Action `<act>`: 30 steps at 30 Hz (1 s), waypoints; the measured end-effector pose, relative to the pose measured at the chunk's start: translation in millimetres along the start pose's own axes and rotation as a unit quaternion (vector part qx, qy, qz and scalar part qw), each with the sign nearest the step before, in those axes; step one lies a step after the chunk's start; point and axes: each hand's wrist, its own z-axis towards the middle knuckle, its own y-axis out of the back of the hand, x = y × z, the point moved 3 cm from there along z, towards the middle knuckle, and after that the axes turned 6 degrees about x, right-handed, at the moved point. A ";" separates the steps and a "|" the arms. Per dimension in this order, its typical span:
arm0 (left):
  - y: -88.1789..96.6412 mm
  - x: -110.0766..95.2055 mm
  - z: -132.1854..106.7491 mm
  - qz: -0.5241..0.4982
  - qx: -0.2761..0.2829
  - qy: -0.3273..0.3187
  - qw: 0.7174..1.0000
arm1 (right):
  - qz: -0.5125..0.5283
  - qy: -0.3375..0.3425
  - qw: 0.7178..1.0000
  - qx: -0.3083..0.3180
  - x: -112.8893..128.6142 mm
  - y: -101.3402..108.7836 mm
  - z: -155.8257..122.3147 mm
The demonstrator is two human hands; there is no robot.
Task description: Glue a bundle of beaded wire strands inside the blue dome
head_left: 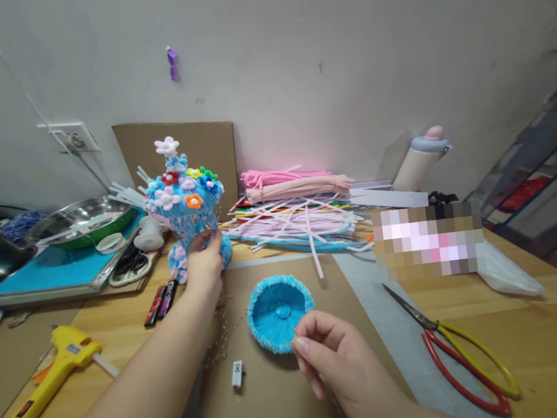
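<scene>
Head view: on the desk (549,336) at 9 o'clock, the left hand (205,261) curls fingers against a flowered tower (182,203), grip unclear, while the right hand's (327,348) pinch apparent wire (294,333) by a blue bowl's (258,331) 5-o'clock rim, where light pressure should prevent kinks.

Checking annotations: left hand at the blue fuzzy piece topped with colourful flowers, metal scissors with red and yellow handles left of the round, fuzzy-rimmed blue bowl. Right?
One slip: the metal scissors with red and yellow handles lie right of the round, fuzzy-rimmed blue bowl, per the head view. Left hand at the flower-topped blue piece: correct.
</scene>
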 end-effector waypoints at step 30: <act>10.2 4.6 -0.5 -0.070 0.050 -0.070 0.994 | -0.013 -0.004 1.000 0.006 -0.9 -0.7 -1.5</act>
